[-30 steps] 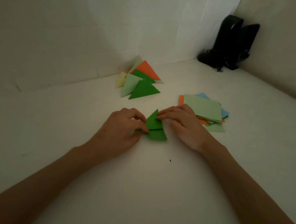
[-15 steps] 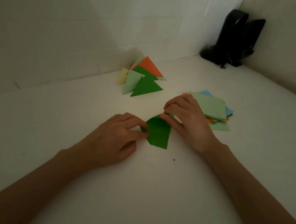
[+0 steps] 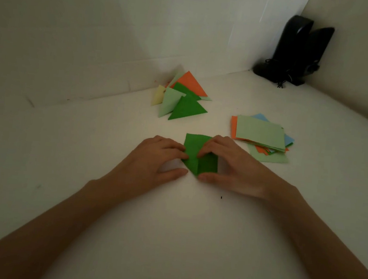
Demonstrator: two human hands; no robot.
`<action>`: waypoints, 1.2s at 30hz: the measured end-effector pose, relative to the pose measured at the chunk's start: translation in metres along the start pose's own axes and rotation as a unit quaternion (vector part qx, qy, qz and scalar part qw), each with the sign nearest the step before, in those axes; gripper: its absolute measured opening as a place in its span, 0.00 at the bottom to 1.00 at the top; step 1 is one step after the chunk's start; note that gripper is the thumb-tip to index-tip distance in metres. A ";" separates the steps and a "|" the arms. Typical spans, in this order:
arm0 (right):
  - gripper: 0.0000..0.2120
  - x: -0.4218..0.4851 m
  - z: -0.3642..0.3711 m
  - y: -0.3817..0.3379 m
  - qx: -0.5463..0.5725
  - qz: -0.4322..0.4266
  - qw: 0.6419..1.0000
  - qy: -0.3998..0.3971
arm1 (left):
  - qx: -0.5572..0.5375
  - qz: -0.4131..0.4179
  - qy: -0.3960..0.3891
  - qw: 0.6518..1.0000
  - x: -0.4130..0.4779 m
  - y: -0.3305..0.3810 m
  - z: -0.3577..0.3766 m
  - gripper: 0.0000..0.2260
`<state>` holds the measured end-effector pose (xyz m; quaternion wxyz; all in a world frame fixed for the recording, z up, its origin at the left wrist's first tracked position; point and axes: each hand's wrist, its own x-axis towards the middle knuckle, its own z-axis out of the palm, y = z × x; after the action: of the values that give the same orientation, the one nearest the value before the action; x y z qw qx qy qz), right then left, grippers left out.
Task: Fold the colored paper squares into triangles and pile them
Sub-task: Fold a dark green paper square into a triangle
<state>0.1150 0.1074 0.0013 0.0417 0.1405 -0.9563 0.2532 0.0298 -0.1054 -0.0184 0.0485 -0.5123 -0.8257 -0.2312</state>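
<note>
Am pressing green sheet (image 3: 200, 155) flat on desk (image 3: 181, 229), centre-near, so crease sets clean. My left hand (image 3: 154, 159), half-curled, is pinning its left edge. My right hand (image 3: 232, 164), arched, is pinning top and near corner. Nothing lifted. Triangles (image 3: 182, 101) lying far, squares (image 3: 260, 133) right.

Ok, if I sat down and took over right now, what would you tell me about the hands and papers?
Left hand: fingertips press the left edge of the dark green paper on the table.
Right hand: fingertips press its middle, thumb by its near corner.
Done: a pile of folded triangles lies further back, near the wall.
Left: finish this fold, add it to the pile, then fold the stack of squares on the right.
</note>
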 end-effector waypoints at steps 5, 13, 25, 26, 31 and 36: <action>0.22 0.000 -0.003 -0.005 -0.016 -0.009 0.999 0.027 | 0.065 0.034 0.036 0.997 0.005 0.001 0.001 0.17; 0.32 -0.001 -0.001 -0.004 -0.102 -0.013 0.994 -0.034 | 0.050 0.040 0.046 0.997 0.010 0.005 0.000 0.15; 0.20 0.002 0.001 -0.008 -0.093 -0.055 0.994 0.023 | 0.047 0.026 0.047 0.997 0.010 0.003 0.002 0.15; 0.22 0.002 0.001 -0.008 -0.083 -0.038 0.996 0.016 | 0.038 0.018 0.045 0.998 0.009 0.003 0.003 0.15; 0.13 0.009 0.008 -0.008 -0.001 0.065 0.995 0.077 | -0.053 -0.059 0.048 0.996 0.012 0.001 0.004 0.12; 0.13 0.019 0.018 -0.005 -0.023 0.161 0.976 0.145 | -0.064 -0.094 0.052 0.992 0.017 0.001 0.004 0.06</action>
<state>0.0981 0.0893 -0.0085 0.1421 -0.0540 -0.9557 0.2520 0.0239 -0.0889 -0.0165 0.0361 -0.4215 -0.8502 -0.3134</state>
